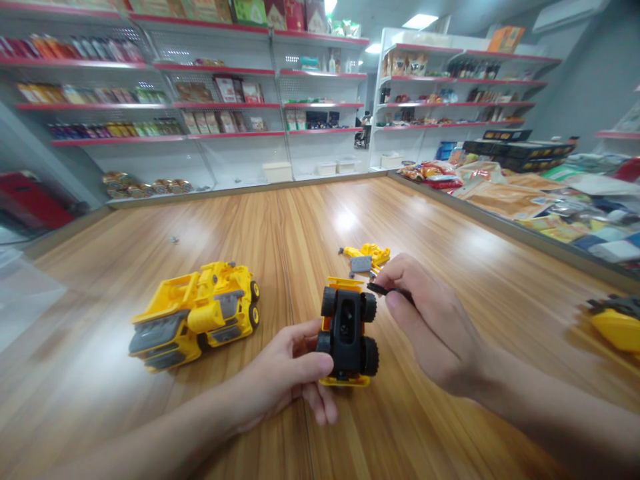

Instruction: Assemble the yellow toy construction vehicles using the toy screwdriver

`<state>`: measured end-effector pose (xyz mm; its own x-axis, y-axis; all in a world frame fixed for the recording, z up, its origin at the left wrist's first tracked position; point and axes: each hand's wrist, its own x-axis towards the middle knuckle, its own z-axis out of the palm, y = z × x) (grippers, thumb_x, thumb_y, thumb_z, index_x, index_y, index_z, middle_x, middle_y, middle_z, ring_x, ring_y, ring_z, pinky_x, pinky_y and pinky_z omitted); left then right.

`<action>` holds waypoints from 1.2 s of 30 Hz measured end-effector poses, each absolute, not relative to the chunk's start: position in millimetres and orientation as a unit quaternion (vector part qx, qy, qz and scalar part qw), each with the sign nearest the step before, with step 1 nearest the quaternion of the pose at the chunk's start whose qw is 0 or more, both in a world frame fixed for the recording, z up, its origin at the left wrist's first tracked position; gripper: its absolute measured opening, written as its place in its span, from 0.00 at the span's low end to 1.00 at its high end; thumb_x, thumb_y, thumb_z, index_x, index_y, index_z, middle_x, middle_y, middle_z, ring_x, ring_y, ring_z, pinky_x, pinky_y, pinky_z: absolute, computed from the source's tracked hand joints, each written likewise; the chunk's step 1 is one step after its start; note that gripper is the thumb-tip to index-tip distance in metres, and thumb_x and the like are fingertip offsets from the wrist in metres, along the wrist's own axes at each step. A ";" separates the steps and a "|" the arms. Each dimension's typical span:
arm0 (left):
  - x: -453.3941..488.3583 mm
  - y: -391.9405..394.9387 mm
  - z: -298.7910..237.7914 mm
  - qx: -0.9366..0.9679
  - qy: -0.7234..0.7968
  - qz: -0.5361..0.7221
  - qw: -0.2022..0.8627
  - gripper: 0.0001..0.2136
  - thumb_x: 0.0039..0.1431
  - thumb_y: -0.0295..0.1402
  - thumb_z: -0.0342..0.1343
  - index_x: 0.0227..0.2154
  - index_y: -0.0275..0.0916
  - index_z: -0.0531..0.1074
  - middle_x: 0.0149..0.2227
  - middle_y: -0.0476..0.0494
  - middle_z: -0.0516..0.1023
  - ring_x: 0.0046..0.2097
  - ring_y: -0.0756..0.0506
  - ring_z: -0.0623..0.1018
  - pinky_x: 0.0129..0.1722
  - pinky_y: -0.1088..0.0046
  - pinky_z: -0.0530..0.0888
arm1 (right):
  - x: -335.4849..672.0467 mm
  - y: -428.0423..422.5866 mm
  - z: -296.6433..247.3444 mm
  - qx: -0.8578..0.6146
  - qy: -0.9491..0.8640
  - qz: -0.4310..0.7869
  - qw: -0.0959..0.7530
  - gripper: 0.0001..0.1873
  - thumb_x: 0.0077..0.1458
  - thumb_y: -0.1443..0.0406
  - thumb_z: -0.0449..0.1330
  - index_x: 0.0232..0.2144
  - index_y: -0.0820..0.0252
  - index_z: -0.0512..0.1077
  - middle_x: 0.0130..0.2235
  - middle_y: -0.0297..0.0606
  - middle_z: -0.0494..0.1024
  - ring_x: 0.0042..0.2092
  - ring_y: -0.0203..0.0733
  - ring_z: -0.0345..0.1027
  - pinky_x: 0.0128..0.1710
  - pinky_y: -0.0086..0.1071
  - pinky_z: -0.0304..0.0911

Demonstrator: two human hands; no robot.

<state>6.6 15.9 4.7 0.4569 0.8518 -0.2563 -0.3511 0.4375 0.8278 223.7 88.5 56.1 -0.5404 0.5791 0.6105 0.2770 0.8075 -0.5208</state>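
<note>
My left hand (pixel 295 370) grips a small yellow toy truck (pixel 347 333), turned so that its black underside and wheels face me. A recess shows in the middle of that underside. Close to the truck's upper right, my right hand (pixel 427 317) pinches a small flat black piece (pixel 379 289), most of it hidden by the fingers. The piece appears just apart from the wheels. Beyond the hands lie yellow and grey toy parts (pixel 367 257). To the left stands a larger yellow toy dump truck (pixel 200 313) with grey panels.
Another yellow and black toy part (pixel 617 327) lies at the right edge. A tiny grey piece (pixel 174 239) rests far left on the wooden table (pixel 270 227). A translucent container (pixel 25 293) is at the left edge. Packaged goods (pixel 520 193) lie beyond the table's right rim.
</note>
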 end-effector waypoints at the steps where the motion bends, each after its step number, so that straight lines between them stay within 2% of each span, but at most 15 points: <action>1: 6.8 16.1 4.4 0.360 0.348 0.392 0.772 0.30 0.49 0.42 0.68 0.53 0.36 0.68 0.37 0.35 0.81 0.25 0.45 0.82 0.22 0.77 0.77 | 223.3 88.4 56.1 -0.247 -0.858 0.174 0.415 0.07 0.60 0.71 0.51 0.40 0.59 0.66 0.37 0.39 0.71 0.37 0.41 0.66 0.37 0.36 0.63; 6: 7.0 15.8 -0.1 0.359 0.348 0.409 0.763 0.28 0.50 0.41 0.68 0.52 0.35 0.69 0.39 0.34 0.81 0.24 0.45 0.82 0.21 0.77 0.77 | 219.1 88.4 54.2 -0.196 -0.867 0.129 0.439 0.09 0.55 0.73 0.58 0.38 0.59 0.70 0.38 0.39 0.72 0.39 0.40 0.68 0.38 0.34 0.67; 12: 10.9 13.4 -0.8 0.400 0.366 0.427 0.724 0.26 0.51 0.39 0.68 0.51 0.34 0.69 0.38 0.36 0.81 0.24 0.46 0.82 0.22 0.77 0.78 | 218.2 88.0 49.1 -0.144 -0.891 0.096 0.421 0.10 0.55 0.76 0.55 0.37 0.61 0.71 0.38 0.42 0.71 0.40 0.41 0.68 0.41 0.35 0.69; 16: 12.4 13.8 -1.7 0.413 0.377 0.433 0.707 0.24 0.52 0.38 0.67 0.49 0.33 0.69 0.36 0.37 0.81 0.24 0.47 0.82 0.21 0.77 0.77 | 219.4 85.7 48.0 -0.112 -0.911 0.118 0.380 0.10 0.54 0.77 0.55 0.36 0.62 0.71 0.38 0.42 0.71 0.38 0.39 0.68 0.37 0.33 0.68; 19: 12.0 14.3 -3.4 0.411 0.378 0.435 0.706 0.24 0.52 0.38 0.67 0.50 0.33 0.69 0.38 0.35 0.81 0.24 0.47 0.81 0.21 0.77 0.77 | 220.0 85.2 50.7 -0.114 -0.900 0.134 0.399 0.10 0.54 0.77 0.55 0.36 0.62 0.71 0.36 0.42 0.71 0.37 0.39 0.67 0.35 0.33 0.68; 23: 11.0 13.8 -5.6 0.413 0.372 0.436 0.708 0.25 0.53 0.37 0.67 0.51 0.33 0.68 0.36 0.38 0.80 0.24 0.48 0.81 0.22 0.77 0.78 | 218.9 87.4 52.1 -0.156 -0.883 0.133 0.423 0.10 0.53 0.76 0.58 0.37 0.62 0.71 0.37 0.41 0.73 0.39 0.40 0.69 0.39 0.35 0.69; 27: 10.7 12.6 -6.0 0.420 0.375 0.441 0.699 0.27 0.52 0.37 0.67 0.52 0.33 0.67 0.30 0.41 0.80 0.24 0.47 0.81 0.22 0.78 0.77 | 217.2 88.3 51.9 -0.172 -0.874 0.150 0.429 0.11 0.54 0.75 0.61 0.40 0.62 0.70 0.38 0.38 0.76 0.41 0.38 0.71 0.43 0.33 0.68; 31: 11.2 12.2 -5.3 0.430 0.380 0.440 0.690 0.28 0.53 0.37 0.67 0.54 0.33 0.66 0.30 0.41 0.80 0.24 0.47 0.81 0.22 0.77 0.77 | 218.2 86.0 54.3 -0.175 -0.861 0.176 0.444 0.09 0.58 0.74 0.57 0.41 0.63 0.70 0.43 0.42 0.72 0.47 0.41 0.69 0.49 0.36 0.67; 33: 11.7 12.1 -4.7 0.436 0.383 0.435 0.689 0.29 0.53 0.37 0.67 0.54 0.32 0.66 0.29 0.40 0.80 0.24 0.47 0.81 0.22 0.77 0.77 | 219.2 85.1 54.0 -0.188 -0.852 0.192 0.450 0.11 0.59 0.74 0.56 0.44 0.63 0.69 0.43 0.42 0.71 0.47 0.41 0.69 0.48 0.36 0.67; 36: 12.5 11.5 -3.8 0.437 0.387 0.430 0.689 0.30 0.51 0.38 0.68 0.54 0.32 0.66 0.28 0.41 0.80 0.24 0.47 0.81 0.22 0.77 0.77 | 219.7 85.2 50.8 -0.224 -0.837 0.218 0.450 0.13 0.58 0.71 0.60 0.46 0.60 0.67 0.40 0.38 0.74 0.40 0.39 0.70 0.39 0.33 0.69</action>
